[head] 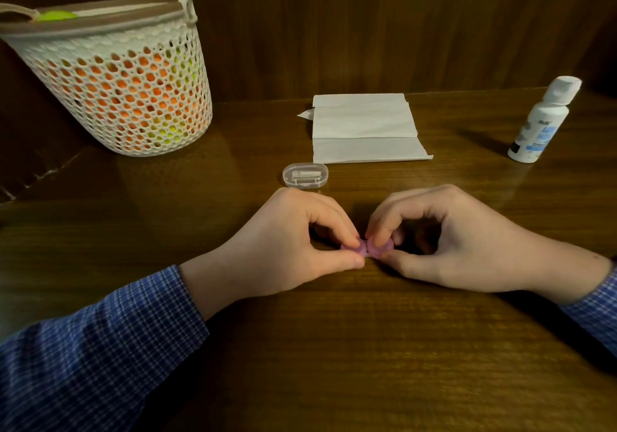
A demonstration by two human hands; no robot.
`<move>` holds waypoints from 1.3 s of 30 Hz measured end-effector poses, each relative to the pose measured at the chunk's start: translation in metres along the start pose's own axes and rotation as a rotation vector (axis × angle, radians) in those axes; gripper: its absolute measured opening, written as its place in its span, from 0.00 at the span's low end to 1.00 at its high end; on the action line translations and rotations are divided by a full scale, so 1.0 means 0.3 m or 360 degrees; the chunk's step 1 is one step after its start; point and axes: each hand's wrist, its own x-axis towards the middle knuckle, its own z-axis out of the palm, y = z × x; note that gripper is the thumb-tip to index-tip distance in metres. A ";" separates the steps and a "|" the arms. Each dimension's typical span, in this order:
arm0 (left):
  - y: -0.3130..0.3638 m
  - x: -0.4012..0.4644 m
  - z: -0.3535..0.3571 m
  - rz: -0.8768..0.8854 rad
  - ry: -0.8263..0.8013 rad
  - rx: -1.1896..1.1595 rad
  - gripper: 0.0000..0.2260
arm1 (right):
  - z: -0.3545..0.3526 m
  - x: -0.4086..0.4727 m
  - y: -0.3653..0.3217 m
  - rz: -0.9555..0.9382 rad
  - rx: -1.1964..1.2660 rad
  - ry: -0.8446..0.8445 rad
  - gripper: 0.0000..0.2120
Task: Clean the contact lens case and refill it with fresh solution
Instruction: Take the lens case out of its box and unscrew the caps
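Both hands — left hand (293,231) and right hand (444,234) — are pinching the pink lens case (367,249) mid-desk near the front edge — an uneven twist could be flipping it, spilling old solution.

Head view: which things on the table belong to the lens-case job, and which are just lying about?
Job: pink lens case, pinched by left hand and right hand; solution bottle; tissue.
Lying about: mesh basket; clear plastic box, purpose unclear.
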 end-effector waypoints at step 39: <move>-0.016 0.006 0.014 0.0074 0.0020 0.0033 0.07 | -0.004 0.089 0.113 0.0644 0.0002 0.0582 0.17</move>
